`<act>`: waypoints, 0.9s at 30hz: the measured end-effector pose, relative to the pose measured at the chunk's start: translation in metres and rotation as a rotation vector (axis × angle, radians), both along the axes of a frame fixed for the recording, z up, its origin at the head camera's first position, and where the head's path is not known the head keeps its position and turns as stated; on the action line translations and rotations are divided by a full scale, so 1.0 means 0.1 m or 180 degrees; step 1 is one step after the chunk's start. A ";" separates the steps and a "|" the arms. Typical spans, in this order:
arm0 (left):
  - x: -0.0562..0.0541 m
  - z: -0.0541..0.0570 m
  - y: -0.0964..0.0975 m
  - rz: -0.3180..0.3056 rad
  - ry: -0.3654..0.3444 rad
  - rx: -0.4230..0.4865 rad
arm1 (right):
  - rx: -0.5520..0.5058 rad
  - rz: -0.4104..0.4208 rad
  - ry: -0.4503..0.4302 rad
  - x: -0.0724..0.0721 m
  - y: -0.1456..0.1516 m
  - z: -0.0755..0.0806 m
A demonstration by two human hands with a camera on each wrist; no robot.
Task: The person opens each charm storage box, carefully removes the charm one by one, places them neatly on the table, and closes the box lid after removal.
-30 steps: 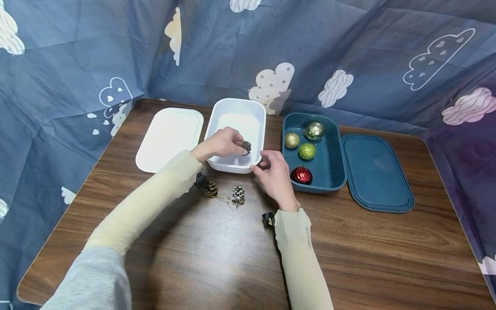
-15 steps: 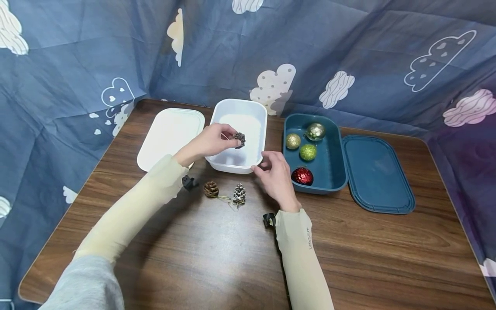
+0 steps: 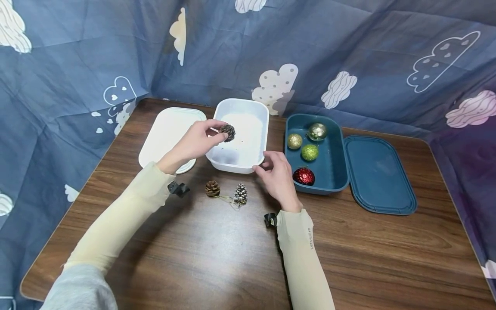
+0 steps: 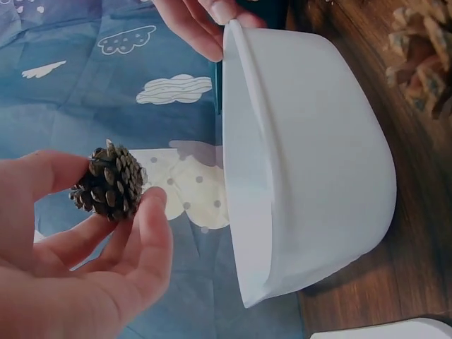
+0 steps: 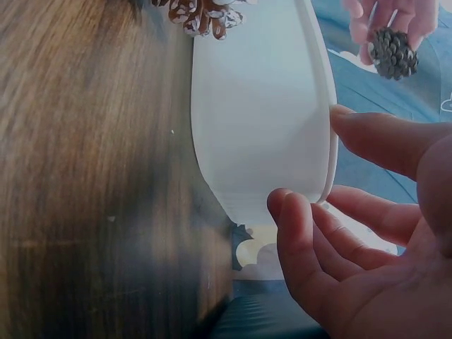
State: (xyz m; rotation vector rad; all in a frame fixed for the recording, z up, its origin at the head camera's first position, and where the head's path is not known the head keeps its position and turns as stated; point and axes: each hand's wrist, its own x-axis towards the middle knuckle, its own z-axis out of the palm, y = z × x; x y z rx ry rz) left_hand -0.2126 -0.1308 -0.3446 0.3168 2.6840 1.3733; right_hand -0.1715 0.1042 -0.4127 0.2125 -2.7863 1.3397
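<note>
My left hand pinches a dark pine cone between thumb and fingers, above the left side of a white plastic box. In the left wrist view the pine cone is beside the box's open rim. My right hand holds the front right corner of that box, thumb on the rim and fingers bent around the corner. A few dark specks lie on the box's floor. In front of it, a brown pine cone and a white-tipped pine cone with gold strings rest on the table.
A blue box on the right holds several baubles, among them a red bauble and a green bauble. Its blue lid lies to the right. A white lid lies left of the white box, partly under my left arm.
My left hand has moved left and up with the dark pine cone, from inside the white box to over its left side. The right hand stays at the corner.
</note>
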 end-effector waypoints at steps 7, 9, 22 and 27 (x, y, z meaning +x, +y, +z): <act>0.13 0.00 -0.10 0.0103 0.0056 0.0317 | 0.0005 0.0020 -0.0003 0.00 0.00 -0.01; 0.16 -0.01 -0.13 0.0137 0.0068 0.0379 | 0.0016 0.0015 -0.0008 -0.01 0.00 -0.01; 0.37 -0.12 -0.36 0.0355 -0.0059 0.0777 | 0.0003 0.0019 -0.0004 -0.01 0.01 -0.02; 0.43 -0.14 -0.42 0.0345 -0.0073 0.0799 | 0.0012 0.0020 -0.0012 0.00 0.01 -0.02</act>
